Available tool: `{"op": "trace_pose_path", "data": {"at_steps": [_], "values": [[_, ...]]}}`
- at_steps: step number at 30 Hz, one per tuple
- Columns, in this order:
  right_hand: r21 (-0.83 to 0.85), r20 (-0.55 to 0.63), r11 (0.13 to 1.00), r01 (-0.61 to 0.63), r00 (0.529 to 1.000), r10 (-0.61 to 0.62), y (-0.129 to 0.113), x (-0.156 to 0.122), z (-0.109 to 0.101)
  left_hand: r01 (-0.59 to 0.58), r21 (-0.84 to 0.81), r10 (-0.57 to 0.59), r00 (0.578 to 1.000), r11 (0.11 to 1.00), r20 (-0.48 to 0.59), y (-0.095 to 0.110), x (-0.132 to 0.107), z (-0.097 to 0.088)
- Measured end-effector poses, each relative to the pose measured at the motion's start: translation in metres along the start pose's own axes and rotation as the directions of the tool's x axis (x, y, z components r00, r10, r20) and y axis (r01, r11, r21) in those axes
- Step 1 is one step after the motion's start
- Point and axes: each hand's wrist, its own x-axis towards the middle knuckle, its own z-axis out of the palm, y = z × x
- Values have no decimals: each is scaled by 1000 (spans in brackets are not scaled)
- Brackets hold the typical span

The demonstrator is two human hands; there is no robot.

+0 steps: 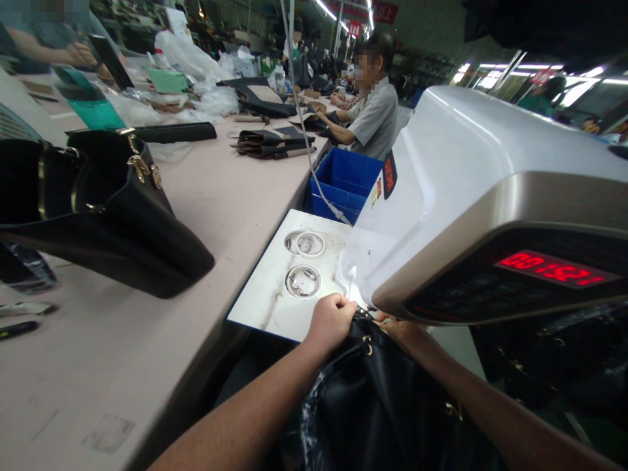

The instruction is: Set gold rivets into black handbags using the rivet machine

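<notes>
Head view: the left hand [330,322] is closed in a fist, pinching the upper edge of a black leather handbag [377,405] that lies low in the foreground between both forearms. The right hand [400,329] meets the same edge just beside the left; the sewing machine head [471,190] covers its fingers, so its grip cannot be told. The pinched edge sits under the front of that white machine head, at the near corner of the white machine plate [275,288]. A gold ring fitting [366,345] shows on the bag just below the hands. Two round recesses [303,280] in the plate hold small metal parts. A red digital display [552,268] glows on the machine's dark panel.

To the left, a second black handbag [112,216] with gold hardware lies on the long pinkish surface [230,196]. A blue bin [346,183] stands beyond the plate. A seated person in a grey shirt [375,118] works farther along the surface, near stacked dark leather pieces [272,142].
</notes>
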Motion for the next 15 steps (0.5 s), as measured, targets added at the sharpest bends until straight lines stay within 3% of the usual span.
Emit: {"op": "trace_pose_path", "data": {"at_steps": [8,15], "values": [[30,15,999,42,999,-42,6,-2,2,3,4,-2,1000,1000,-10,1,-1,0],[-2,-24,1000,-16,1000,16,15,1,10,19,-4,-19,1000,1000,-1,-2,0,-1]]}}
